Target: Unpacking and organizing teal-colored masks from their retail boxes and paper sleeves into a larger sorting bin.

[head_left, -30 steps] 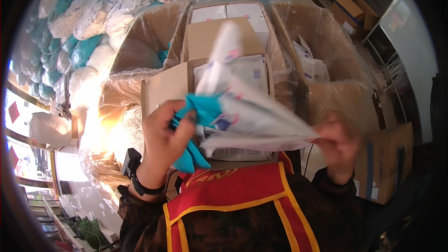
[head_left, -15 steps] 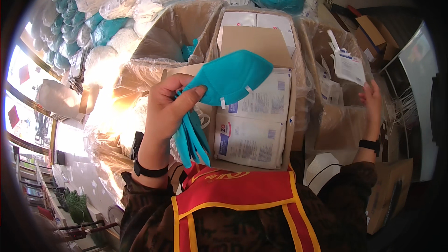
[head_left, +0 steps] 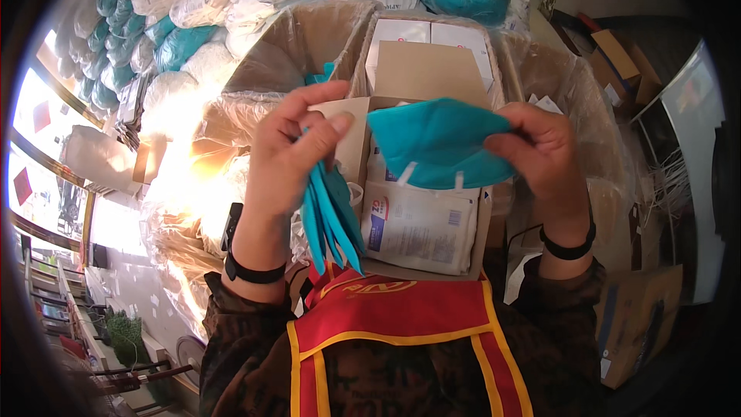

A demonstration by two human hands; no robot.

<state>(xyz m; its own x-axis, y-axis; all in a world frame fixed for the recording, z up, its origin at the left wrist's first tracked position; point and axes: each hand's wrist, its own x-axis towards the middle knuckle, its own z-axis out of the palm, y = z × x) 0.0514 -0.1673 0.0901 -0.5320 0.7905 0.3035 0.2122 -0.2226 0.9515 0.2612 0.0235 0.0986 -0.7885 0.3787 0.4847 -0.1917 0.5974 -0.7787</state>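
My right hand (head_left: pixel 540 150) pinches the right end of a teal folded face mask (head_left: pixel 440 143) with two small white tabs along its lower edge. Several more teal masks (head_left: pixel 332 216) hang down in a bunch from my left hand (head_left: pixel 297 139), whose fingers are curled round their tops. The thumb and forefinger of that hand stand a little apart from the single mask. Below both hands is an open carton (head_left: pixel 363 120) with white printed packets (head_left: pixel 421 224) lying flat inside.
Behind the carton stands a plastic-lined box with white cartons (head_left: pixel 401 31). Another lined box (head_left: pixel 309 27) is at its left, and a third (head_left: pixel 571 77) at the right. Stuffed clear bags (head_left: pixel 185 46) are heaped at the far left. A cardboard box (head_left: pixel 641 324) stands at the lower right.
My right hand has come in from the right-hand box, where it was beside a white packet, and taken the single mask from my left hand. The left thumb and forefinger have parted from it.
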